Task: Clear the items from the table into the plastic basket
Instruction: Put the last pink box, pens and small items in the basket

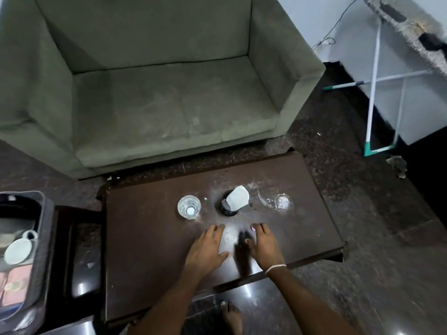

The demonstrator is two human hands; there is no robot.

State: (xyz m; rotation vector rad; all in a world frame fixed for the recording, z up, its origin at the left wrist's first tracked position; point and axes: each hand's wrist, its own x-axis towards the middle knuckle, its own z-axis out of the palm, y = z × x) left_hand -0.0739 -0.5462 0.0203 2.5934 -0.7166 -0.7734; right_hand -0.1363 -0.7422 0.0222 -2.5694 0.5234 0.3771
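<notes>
On the dark brown table (pixel 150 238) stand a clear glass tumbler (pixel 189 206), a black cup (pixel 228 207) with a white crumpled paper in it, and a clear wine glass (pixel 278 202) lying on its side at the right. My left hand (pixel 206 250) and my right hand (pixel 263 245) rest flat on the tabletop, palms down, fingers spread, just short of the cup. Neither hand holds anything. The grey plastic basket (pixel 42 243) sits at the far left on a low stand, with a white mug (pixel 19 249) and other items inside.
A green armchair (pixel 154 93) stands directly behind the table. A white drying rack (pixel 384 93) leans by the wall at the right. A dark stool (pixel 82 262) lies between basket and table. My bare foot (pixel 232 317) shows below the table edge.
</notes>
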